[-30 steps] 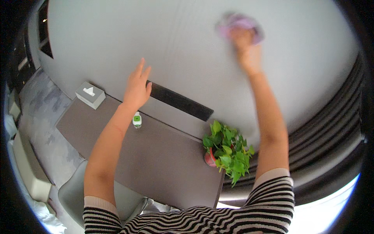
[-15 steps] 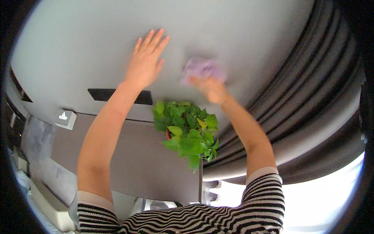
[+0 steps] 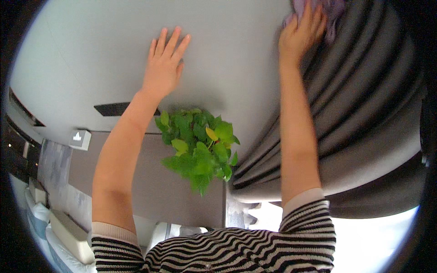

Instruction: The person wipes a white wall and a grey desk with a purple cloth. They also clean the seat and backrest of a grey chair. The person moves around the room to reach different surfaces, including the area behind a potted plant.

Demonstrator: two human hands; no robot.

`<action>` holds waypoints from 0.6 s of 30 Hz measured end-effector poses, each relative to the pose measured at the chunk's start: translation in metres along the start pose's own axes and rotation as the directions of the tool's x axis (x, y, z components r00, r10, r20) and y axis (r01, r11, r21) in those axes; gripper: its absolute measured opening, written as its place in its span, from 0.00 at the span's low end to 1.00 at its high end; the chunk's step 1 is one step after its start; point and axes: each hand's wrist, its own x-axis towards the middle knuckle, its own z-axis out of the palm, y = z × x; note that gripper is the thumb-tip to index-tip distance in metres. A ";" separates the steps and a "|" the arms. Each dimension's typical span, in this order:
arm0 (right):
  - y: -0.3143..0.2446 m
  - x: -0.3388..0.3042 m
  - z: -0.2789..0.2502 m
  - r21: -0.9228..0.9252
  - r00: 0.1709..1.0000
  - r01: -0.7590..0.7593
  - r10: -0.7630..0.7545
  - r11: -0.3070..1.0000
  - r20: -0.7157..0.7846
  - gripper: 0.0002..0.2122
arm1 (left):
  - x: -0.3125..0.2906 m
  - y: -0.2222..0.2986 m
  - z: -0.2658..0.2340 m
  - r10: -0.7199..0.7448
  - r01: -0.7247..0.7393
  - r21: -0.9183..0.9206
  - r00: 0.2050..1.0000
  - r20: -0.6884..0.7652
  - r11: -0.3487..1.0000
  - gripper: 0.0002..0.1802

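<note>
My left hand point(image 3: 163, 66) lies flat against the pale grey wall point(image 3: 227, 50), fingers spread and holding nothing. High on the right, my right hand point(image 3: 302, 38) presses a purple cloth point(image 3: 337, 11) to the wall beside the curtain. Part of the cloth runs out of the picture at the top, and the fingers cover some of it. Below and between my arms, a leafy green potted plant point(image 3: 200, 150) stands on the brown desk point(image 3: 150, 182); its pot is hidden by leaves.
Dark grey curtains point(image 3: 355, 127) hang in folds along the right. A black socket panel point(image 3: 111, 109) sits on the wall behind my left forearm. At the desk's far left corner stands a white tissue box point(image 3: 80, 139). Beds point(image 3: 68, 236) show at lower left.
My right hand has swept the purple cloth up and to the right, toward the curtain. My left hand has stayed on the wall, shifting only slightly in the picture.
</note>
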 end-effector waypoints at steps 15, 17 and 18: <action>-0.089 -0.363 -0.244 -0.363 -0.330 -0.921 0.783 -0.144 0.527 0.25 | -0.101 0.000 -0.046 -0.228 0.284 -0.114 0.907 0.354 0.952 0.40; -0.108 -0.371 -0.299 -0.445 -0.408 -0.882 0.729 -0.157 0.550 0.25 | -0.196 0.006 -0.056 -0.249 0.277 -0.119 0.946 0.206 0.953 0.36; -0.120 -0.373 -0.330 -0.467 -0.303 -0.884 0.713 0.038 0.632 0.25 | -0.247 0.019 -0.066 -0.359 0.417 -0.075 0.849 0.387 0.906 0.36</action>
